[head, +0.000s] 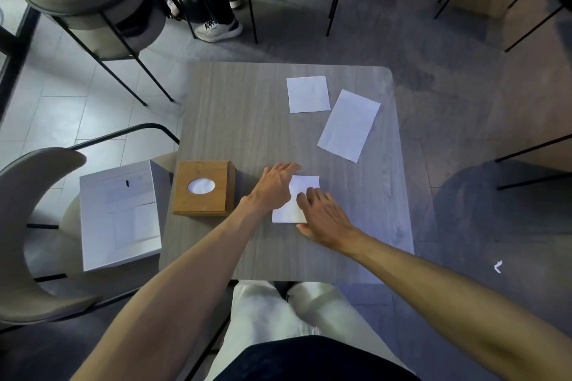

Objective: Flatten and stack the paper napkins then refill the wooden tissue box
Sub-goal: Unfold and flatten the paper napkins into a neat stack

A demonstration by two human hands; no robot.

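Both hands [301, 198] flat, palms down, on one napkin [305, 187]

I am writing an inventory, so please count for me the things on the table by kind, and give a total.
White paper napkins: 3 (small far one, long angled one, one under both hands)
Wooden tissue box: 1
Total: 4

Grey wood-grain table [235, 120] with rounded corners stood at centre. Pale tiled floor [62, 108] on the left; darker grey flooring [433, 49] to the right and far. Upholstered chairs on thin black metal legs: far left [93, 3], near left [34, 226]. Light dim, bluish.
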